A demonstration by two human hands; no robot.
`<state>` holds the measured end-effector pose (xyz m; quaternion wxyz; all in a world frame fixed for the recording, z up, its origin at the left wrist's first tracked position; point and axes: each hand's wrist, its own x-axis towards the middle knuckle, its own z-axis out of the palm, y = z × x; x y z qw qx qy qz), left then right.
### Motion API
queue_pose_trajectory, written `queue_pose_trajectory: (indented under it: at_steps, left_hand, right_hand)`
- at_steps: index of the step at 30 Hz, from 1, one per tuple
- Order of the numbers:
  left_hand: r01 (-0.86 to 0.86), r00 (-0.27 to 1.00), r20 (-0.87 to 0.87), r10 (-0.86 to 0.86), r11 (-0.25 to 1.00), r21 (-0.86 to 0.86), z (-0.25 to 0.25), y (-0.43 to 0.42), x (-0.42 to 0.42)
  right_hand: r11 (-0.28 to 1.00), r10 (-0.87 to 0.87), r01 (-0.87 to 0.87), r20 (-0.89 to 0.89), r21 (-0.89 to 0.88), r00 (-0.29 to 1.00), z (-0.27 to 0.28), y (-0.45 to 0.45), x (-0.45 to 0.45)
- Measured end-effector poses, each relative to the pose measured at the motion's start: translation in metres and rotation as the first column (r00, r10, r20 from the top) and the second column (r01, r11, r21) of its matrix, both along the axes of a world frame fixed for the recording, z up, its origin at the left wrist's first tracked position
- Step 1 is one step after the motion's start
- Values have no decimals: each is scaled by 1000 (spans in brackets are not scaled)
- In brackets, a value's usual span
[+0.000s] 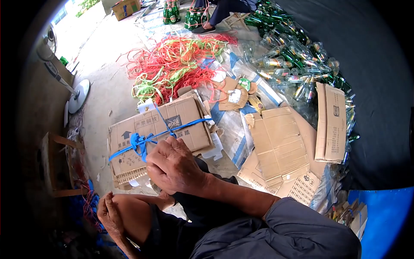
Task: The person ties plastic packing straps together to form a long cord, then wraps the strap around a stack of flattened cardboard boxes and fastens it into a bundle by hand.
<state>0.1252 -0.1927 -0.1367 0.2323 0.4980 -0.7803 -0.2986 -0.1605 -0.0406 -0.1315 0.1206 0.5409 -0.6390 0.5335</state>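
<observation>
A bundle of flattened cardboard boxes point(146, 125) lies in front of my knees. Blue strap point(196, 122) crosses it both ways, with a bunched knot point(139, 142) on top. My right hand point(174, 166) is closed at the near edge of the bundle, where one strand of the strap runs in under its fingers; the fingertips are hidden. My left hand point(111, 216) lies loosely against my bent knee, fingers extended, holding nothing.
Red and green strapping point(172, 64) is heaped beyond the bundle. Loose flattened cardboard point(280, 144) and a folded box point(331, 123) lie to the right, near piled glass bottles point(293, 60). A fan point(78, 95) and wooden stool point(64, 140) stand left. Another person's foot point(203, 30) shows behind.
</observation>
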Motion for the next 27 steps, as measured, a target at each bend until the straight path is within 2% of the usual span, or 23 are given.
queue_pose_trajectory:
  at_steps: [10,27]
  left_hand:
    - [-38,998,-44,42,996,80,7,6,-4]
    - [-48,998,-40,51,995,83,9,5,-5]
  right_hand:
    - [1000,-4,4,20,7,1000,-1,1,4]
    - [1000,0,-1,55,19,998,0,1,2]
